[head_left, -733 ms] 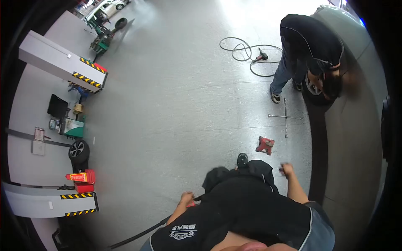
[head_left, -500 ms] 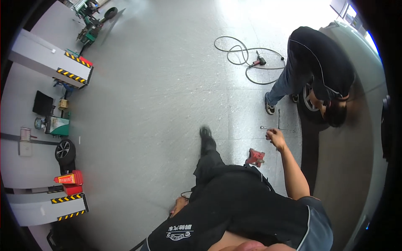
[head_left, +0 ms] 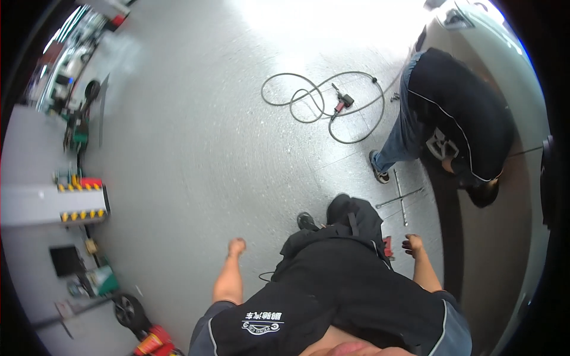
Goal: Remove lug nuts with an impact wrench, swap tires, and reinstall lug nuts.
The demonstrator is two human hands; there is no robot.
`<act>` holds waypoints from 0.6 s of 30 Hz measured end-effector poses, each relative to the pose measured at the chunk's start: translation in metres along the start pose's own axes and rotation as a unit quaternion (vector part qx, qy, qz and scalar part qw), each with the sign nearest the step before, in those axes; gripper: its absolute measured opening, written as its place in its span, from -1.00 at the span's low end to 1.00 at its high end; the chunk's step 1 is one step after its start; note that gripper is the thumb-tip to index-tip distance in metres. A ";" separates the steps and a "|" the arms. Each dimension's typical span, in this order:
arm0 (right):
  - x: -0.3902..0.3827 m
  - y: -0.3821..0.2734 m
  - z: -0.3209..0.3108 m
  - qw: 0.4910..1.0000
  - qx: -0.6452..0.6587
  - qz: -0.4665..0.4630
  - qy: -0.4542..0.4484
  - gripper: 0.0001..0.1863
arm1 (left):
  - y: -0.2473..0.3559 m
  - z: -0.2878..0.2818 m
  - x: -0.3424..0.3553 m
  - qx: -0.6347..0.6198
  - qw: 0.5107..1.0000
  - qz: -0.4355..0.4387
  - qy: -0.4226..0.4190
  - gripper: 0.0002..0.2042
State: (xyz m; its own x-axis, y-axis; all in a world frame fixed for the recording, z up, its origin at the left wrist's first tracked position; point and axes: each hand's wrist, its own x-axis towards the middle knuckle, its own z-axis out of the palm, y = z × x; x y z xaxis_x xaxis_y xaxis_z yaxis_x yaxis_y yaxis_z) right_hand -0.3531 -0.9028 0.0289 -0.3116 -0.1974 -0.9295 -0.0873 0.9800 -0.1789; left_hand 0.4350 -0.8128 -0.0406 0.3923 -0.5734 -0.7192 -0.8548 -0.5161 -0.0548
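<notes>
My left hand (head_left: 237,246) is stretched out over the grey floor, its fingers curled in and nothing showing in them. On the other side, my right hand (head_left: 411,244) hangs beside a red jack-like tool (head_left: 388,247), fingers apart and holding nothing. That tool is partly hidden by my dark clothing. Just beyond my right hand a four-way lug wrench (head_left: 399,197) lies on the floor. Farther off rests a red and black air impact wrench (head_left: 341,105), joined to a looped hose (head_left: 362,141).
At right a co-worker (head_left: 457,113) bends over the wheel (head_left: 440,144) of a pale car (head_left: 525,118). A striped post (head_left: 83,202) stands at left, with a loose wheel (head_left: 130,311) and a red case (head_left: 155,343) at lower left.
My left hand has swung out forward from beside my body. My right hand has drawn back from the lug wrench. My view has turned and shifted, and the red tool is now mostly covered.
</notes>
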 end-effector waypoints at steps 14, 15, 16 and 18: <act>0.293 -0.424 0.252 0.984 -0.112 -0.141 0.002 -0.61 | 0.521 -0.395 0.323 -0.143 0.954 0.265 0.004 -0.66; 0.346 -0.453 0.264 0.981 -0.082 -0.172 0.035 -0.61 | 0.574 -0.390 0.331 -0.106 0.950 0.288 -0.058 -0.66; 0.387 -0.502 0.292 0.982 -0.060 -0.169 0.051 -0.59 | 0.597 -0.382 0.356 -0.055 0.942 0.317 -0.094 -0.65; 0.475 -0.568 0.331 0.992 -0.034 -0.123 0.005 -0.55 | 0.645 -0.361 0.406 -0.025 0.908 0.385 -0.165 -0.64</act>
State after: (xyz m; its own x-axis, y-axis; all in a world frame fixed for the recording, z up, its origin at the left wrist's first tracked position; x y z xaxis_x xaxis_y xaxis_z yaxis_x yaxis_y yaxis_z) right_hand -0.1387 -1.5451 -0.4173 -0.2825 -0.4306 -0.8572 -0.2253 0.8984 -0.3770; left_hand 0.1656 -1.6082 -0.1181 -0.4449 -0.5591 -0.6996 -0.8131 -0.0753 0.5772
